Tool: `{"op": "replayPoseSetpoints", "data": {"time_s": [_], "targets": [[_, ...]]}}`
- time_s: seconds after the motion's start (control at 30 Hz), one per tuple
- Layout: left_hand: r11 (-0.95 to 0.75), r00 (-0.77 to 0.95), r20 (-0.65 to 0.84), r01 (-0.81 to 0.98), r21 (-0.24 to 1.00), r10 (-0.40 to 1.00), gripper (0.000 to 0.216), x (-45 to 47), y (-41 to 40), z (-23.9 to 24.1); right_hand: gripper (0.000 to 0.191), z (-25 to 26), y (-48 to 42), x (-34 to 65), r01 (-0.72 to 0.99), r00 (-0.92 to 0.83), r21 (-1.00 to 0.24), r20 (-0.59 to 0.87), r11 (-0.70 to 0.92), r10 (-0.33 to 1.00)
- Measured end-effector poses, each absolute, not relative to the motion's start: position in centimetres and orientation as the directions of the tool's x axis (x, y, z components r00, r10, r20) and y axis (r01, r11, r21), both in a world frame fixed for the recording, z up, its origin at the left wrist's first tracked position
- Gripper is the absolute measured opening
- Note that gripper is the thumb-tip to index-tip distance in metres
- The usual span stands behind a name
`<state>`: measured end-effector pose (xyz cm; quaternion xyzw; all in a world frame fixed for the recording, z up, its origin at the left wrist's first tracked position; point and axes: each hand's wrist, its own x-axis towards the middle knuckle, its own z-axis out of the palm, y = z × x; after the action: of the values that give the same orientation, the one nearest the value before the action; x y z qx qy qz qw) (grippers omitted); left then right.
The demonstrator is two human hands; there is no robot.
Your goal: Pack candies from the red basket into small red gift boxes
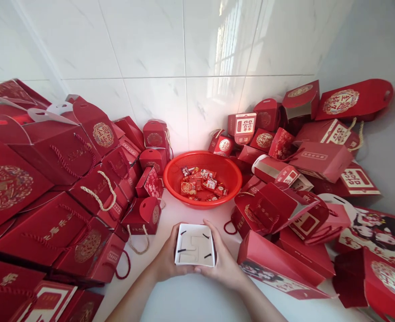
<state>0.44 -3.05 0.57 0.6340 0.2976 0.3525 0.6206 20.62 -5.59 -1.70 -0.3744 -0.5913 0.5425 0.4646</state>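
Note:
Between my two hands is a small open gift box (194, 245), its white inside facing me. Four slits or dark cord ends show on the inner walls, and folded flaps form its bottom. My left hand (169, 250) grips the box's left side, and my right hand (220, 252) grips the right side with the thumb near the lower edge. The outside of the box is mostly hidden by my fingers. Just beyond it stands a red plastic basket (202, 205) with wrapped candies (202, 182) lying in the bottom.
Red gift boxes with rope handles (46, 223) are stacked closely along the left. On the right lies a looser heap of red boxes (274, 205), some tipped over or open. A white tiled wall (153, 40) rises behind the white table (177, 295).

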Motion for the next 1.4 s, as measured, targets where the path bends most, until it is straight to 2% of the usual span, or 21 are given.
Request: {"op": "replayPoseSetpoints", "data": {"time_s": [0.4, 1.4], "targets": [[-0.008, 0.579, 0.051, -0.077, 0.997, 0.814, 0.096, 0.33, -3.08, 0.24, 0.120, -1.78, -5.59, 20.63, -0.025, -0.289, -0.991, 0.134, 0.133, 0.948], [-0.062, 0.571, 0.070, -0.035, 0.997, 0.818, 0.091, 0.38, -2.74, 0.40, 0.123, -1.47, -5.33, 20.92, -0.031, -0.278, -0.992, 0.123, 0.119, 0.953]]}}
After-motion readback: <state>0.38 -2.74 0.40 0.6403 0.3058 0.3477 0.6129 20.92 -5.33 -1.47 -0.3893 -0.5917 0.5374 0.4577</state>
